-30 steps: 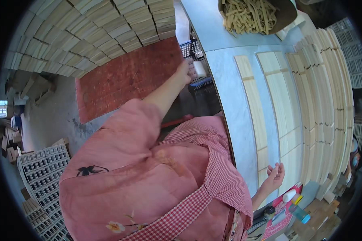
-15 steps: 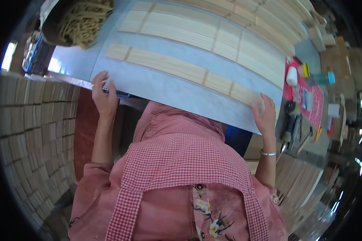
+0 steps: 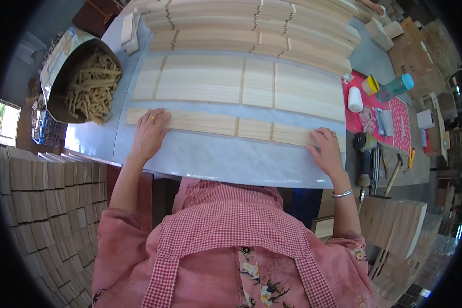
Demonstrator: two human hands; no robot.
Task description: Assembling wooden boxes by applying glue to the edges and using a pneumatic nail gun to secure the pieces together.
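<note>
Nearest the person, a narrow row of thin wooden strips [image 3: 226,126] lies end to end across the pale blue table [image 3: 215,159], close to its front edge. The left hand [image 3: 150,134] rests flat on the row's left end, fingers spread and palm down. The right hand [image 3: 326,149] sits on the right end — fingers curled loosely over the last strip, gripping nothing that shows. Both hands press on the same row, well apart from each other.

Beyond it lies a wider row of wooden panels [image 3: 241,84], and past that, stacks of slats [image 3: 251,25] along the far edge. To the left stands a lined basket of wood offcuts [image 3: 90,84]; to the right, a red mat [image 3: 390,118] with a white cup [image 3: 355,99] and a teal-capped bottle [image 3: 395,87]. The small tools beside the mat are too blurred to name, and the person's torso hides the table's underside.
</note>
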